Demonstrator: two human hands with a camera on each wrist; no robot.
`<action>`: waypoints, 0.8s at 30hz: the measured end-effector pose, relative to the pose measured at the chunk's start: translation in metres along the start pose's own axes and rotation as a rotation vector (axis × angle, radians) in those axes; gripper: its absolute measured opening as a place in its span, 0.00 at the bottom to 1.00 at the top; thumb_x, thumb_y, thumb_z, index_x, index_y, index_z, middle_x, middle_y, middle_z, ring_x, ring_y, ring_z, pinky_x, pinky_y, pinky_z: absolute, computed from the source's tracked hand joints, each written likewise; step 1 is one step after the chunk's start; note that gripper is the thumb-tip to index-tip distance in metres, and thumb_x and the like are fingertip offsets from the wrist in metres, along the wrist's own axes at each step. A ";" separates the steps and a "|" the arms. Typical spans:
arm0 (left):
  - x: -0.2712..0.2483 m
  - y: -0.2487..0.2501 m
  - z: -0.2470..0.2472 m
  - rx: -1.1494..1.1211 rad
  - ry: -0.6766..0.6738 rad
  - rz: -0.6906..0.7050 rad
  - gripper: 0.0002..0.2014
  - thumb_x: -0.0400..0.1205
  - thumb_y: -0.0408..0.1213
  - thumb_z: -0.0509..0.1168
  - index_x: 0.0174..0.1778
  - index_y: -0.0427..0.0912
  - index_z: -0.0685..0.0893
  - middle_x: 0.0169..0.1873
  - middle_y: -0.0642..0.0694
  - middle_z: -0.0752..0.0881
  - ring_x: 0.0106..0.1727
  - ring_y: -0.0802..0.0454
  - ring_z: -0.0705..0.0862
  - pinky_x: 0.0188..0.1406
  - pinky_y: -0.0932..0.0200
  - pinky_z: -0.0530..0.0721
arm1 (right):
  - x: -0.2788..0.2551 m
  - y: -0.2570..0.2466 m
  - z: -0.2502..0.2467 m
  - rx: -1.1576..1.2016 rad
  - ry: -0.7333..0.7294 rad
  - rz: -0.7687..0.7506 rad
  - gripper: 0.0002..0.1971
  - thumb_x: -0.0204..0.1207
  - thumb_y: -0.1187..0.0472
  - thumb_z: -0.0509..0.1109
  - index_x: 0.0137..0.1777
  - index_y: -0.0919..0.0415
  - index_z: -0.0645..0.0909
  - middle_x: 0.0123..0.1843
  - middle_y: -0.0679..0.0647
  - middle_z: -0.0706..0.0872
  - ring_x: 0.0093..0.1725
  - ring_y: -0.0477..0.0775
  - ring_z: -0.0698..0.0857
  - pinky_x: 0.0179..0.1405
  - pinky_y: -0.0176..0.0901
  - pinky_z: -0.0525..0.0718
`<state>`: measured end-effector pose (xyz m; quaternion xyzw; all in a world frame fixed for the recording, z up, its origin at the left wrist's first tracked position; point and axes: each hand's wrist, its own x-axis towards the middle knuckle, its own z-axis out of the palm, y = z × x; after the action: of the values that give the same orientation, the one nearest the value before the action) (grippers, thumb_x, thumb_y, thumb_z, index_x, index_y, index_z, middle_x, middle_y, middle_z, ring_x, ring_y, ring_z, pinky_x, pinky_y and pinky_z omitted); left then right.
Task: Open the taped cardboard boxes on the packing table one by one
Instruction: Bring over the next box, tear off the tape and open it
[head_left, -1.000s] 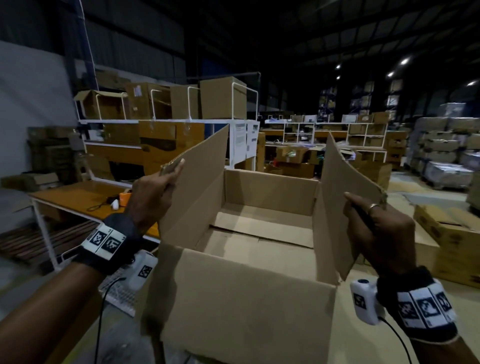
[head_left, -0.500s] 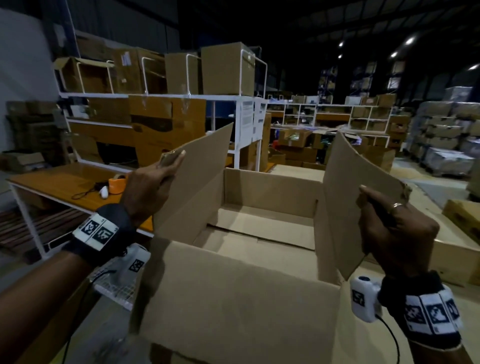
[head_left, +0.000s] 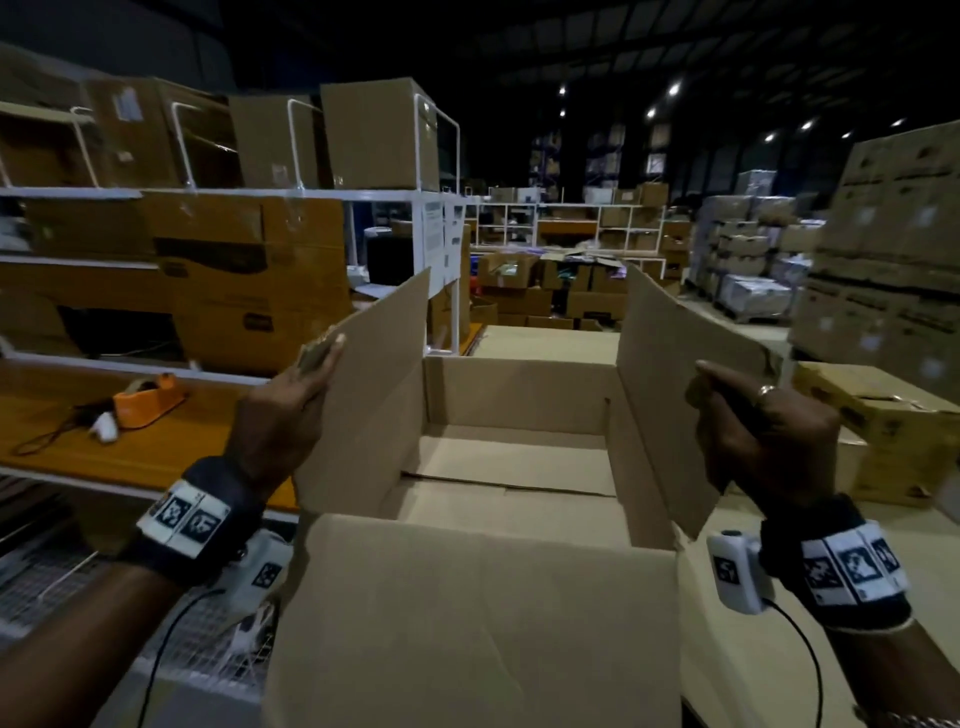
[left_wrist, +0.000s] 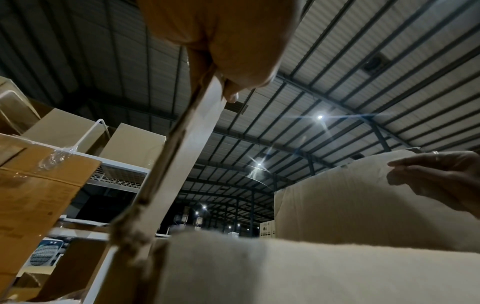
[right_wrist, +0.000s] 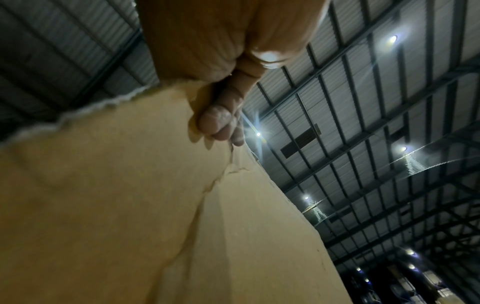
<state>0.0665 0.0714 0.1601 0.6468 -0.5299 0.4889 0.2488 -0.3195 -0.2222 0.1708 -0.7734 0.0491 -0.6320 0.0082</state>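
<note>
An open, empty cardboard box (head_left: 519, 395) sits in front of me with its flaps up. My left hand (head_left: 311, 374) grips the upright left flap (head_left: 374, 395) near its top edge, thumb on the inner face. My right hand (head_left: 737, 410) grips the right flap (head_left: 660, 395), thumb inside and fingers behind. The near flap (head_left: 467, 623) hangs towards me. In the left wrist view my left hand (left_wrist: 228, 51) pinches the left flap's edge (left_wrist: 182, 160), and the right hand (left_wrist: 441, 179) shows across the box. In the right wrist view my right hand (right_wrist: 228, 86) clasps the torn-edged right flap (right_wrist: 155, 205).
An orange tape dispenser (head_left: 148, 397) and a cable lie on the orange table (head_left: 130, 452) at left. A white rack (head_left: 311, 195) stacked with boxes stands behind it. A closed box (head_left: 872, 431) sits at right, with tall box stacks (head_left: 893, 249) beyond.
Both hands keep the same hold on the side flaps. The background has slid left in the head view, and the rack looks nearer.
</note>
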 end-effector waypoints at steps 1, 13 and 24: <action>-0.010 -0.003 -0.002 0.010 0.011 0.024 0.21 0.89 0.36 0.58 0.77 0.35 0.78 0.64 0.27 0.87 0.39 0.30 0.91 0.29 0.43 0.88 | -0.006 -0.005 0.003 -0.015 -0.010 -0.002 0.10 0.83 0.66 0.72 0.61 0.68 0.90 0.32 0.58 0.90 0.25 0.54 0.87 0.30 0.55 0.88; -0.054 -0.030 0.003 -0.113 -0.002 -0.007 0.21 0.88 0.36 0.58 0.77 0.34 0.77 0.56 0.26 0.89 0.28 0.37 0.86 0.24 0.48 0.86 | -0.032 -0.054 0.033 -0.379 -0.136 -0.094 0.17 0.83 0.61 0.65 0.65 0.66 0.88 0.45 0.70 0.91 0.37 0.67 0.90 0.42 0.51 0.85; -0.064 -0.010 -0.026 -0.172 -0.054 -0.021 0.32 0.73 0.22 0.78 0.74 0.27 0.79 0.39 0.28 0.89 0.24 0.39 0.85 0.19 0.52 0.85 | -0.031 -0.077 0.000 -0.405 -0.278 0.005 0.23 0.69 0.79 0.78 0.65 0.68 0.87 0.47 0.68 0.91 0.39 0.64 0.91 0.42 0.53 0.89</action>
<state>0.0683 0.1250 0.1151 0.6414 -0.5698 0.4212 0.2942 -0.3206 -0.1428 0.1465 -0.8387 0.1748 -0.4968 -0.1388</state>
